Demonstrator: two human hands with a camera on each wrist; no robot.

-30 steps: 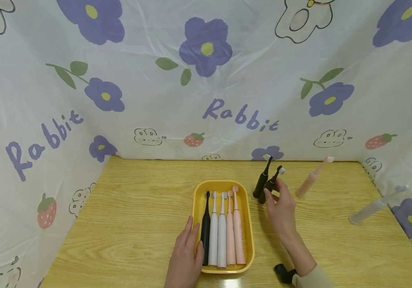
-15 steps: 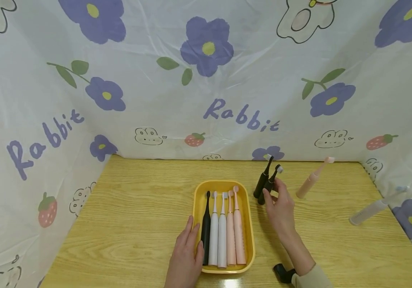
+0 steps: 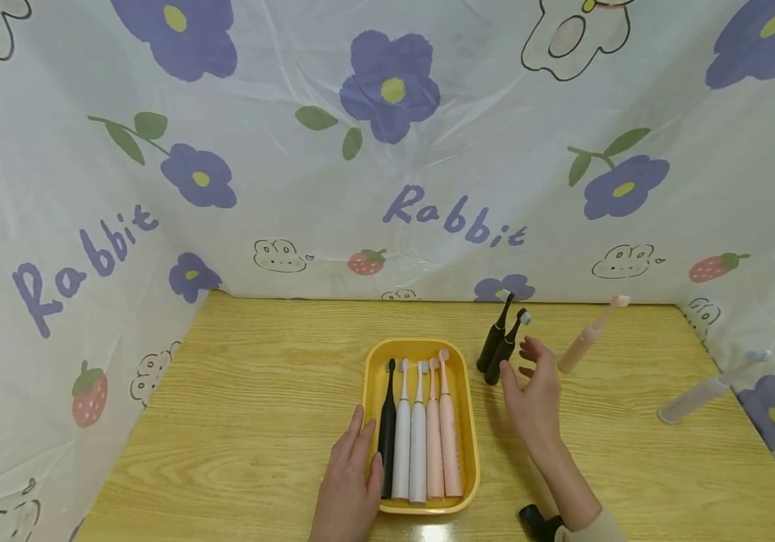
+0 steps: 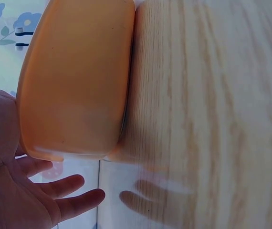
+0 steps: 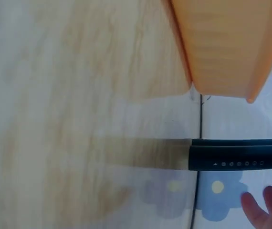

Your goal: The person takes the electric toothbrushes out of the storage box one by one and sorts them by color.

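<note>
My left hand (image 3: pixel 350 482) rests at the left rim of a yellow tray (image 3: pixel 475 482), its fingers fairly straight; the left wrist view shows the fingers (image 4: pixel 74 202) spread past the tray's outer wall. In the tray lie a black toothbrush (image 3: pixel 387 444), two white toothbrushes (image 3: pixel 402 452) and two pink toothbrushes (image 3: pixel 451 444), side by side with heads away from me. Right of the tray, two black electric toothbrushes (image 3: pixel 501 355) stand upright close together. My right hand (image 3: pixel 538 399) is just right of the nearer one, fingers loosely bent and apart from it, holding nothing.
A pink toothbrush (image 3: pixel 580 346) stands upright at the back right. Farther right stands a white toothbrush (image 3: pixel 692 399). The wooden table (image 3: pixel 245 421) meets a cloth (image 3: pixel 293 173) printed with flowers and rabbits at its back and sides. A black wrist device (image 3: pixel 539 522) is by my right sleeve.
My right hand has let go of the nearer black toothbrush and drawn slightly right. That toothbrush shifted a little left, toward the other black one. The left hand has stayed put.
</note>
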